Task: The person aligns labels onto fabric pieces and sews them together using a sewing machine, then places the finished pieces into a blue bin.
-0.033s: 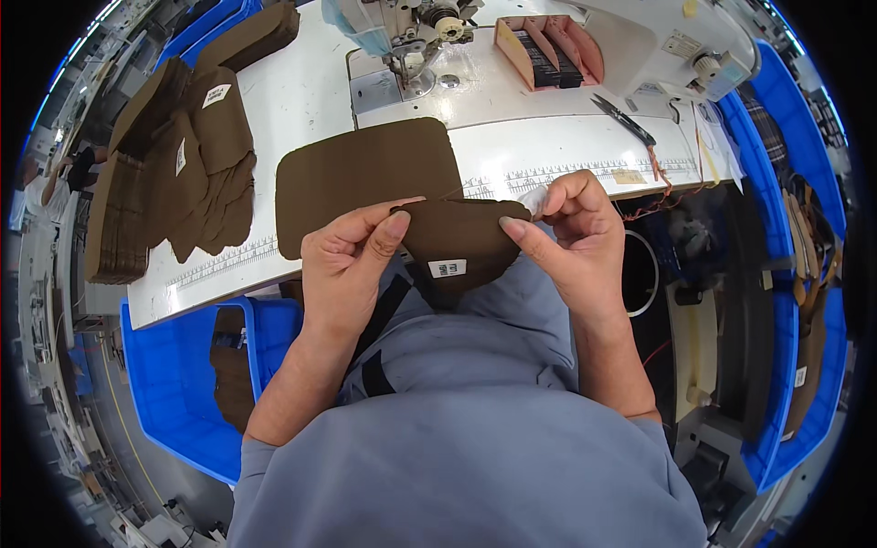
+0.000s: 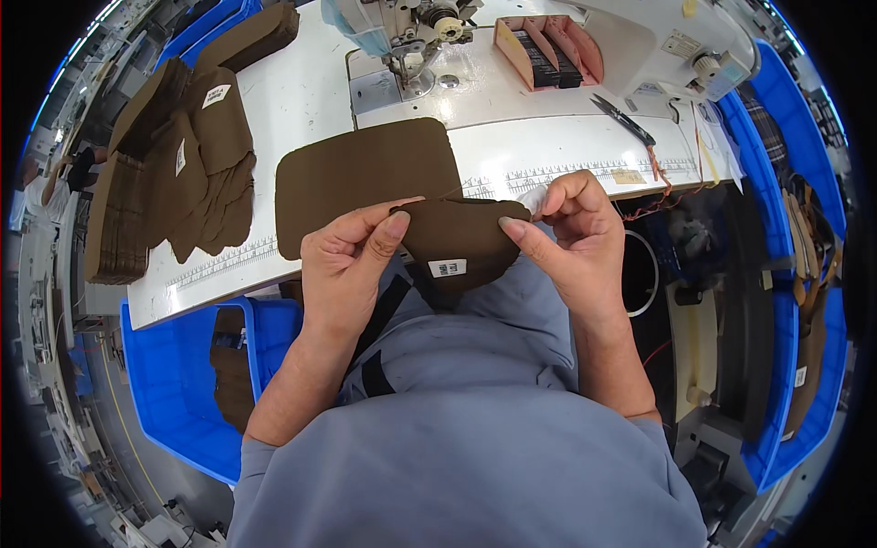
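Note:
My left hand (image 2: 365,251) and my right hand (image 2: 562,242) pinch the top edge of a brown fabric piece (image 2: 466,233), one toward each end, holding it over my lap at the table's front edge. A white label (image 2: 448,268) is on the piece. Something small and white (image 2: 532,198) shows at my right fingers; I cannot make out what it is. Just behind the held piece, a larger brown panel (image 2: 365,173) with rounded corners lies on the white table (image 2: 521,146). A sewing machine (image 2: 411,64) stands beyond it.
Stacks of brown pieces (image 2: 174,164) lie at the table's left. Scissors (image 2: 628,119) and a pink divided box (image 2: 548,55) are at the right. A blue bin (image 2: 169,393) sits below left; more bins (image 2: 822,393) stand far right. A co-worker (image 2: 46,183) is at the far left.

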### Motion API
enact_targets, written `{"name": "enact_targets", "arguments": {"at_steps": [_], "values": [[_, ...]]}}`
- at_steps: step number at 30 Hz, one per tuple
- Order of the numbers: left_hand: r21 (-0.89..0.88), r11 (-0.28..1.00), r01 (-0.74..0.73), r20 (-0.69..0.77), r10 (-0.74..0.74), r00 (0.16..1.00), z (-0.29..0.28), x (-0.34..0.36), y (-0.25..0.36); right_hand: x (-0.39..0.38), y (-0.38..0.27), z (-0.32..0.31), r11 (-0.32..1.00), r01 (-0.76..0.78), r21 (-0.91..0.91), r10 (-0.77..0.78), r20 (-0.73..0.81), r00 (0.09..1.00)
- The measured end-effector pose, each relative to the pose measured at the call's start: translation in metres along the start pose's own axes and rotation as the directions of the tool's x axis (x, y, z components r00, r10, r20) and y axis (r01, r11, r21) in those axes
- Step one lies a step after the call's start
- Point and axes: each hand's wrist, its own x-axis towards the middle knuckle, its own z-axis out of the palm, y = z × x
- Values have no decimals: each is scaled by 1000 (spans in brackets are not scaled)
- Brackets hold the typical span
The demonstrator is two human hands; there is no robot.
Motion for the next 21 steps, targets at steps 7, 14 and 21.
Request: {"name": "enact_targets", "arguments": {"at_steps": [7, 14, 21], "values": [[-8, 1000, -11, -3, 11, 1000, 0, 0, 0, 0, -1, -2, 1000, 2, -20, -1, 27, 1000], [-40, 999, -24, -12, 24, 1000, -1, -1, -1, 0, -2, -4, 999, -7, -33, 8, 39, 999], [-65, 997, -32, -8, 32, 999, -3, -1, -3, 1, 0, -4, 999, -3, -54, 6, 54, 999]]}}
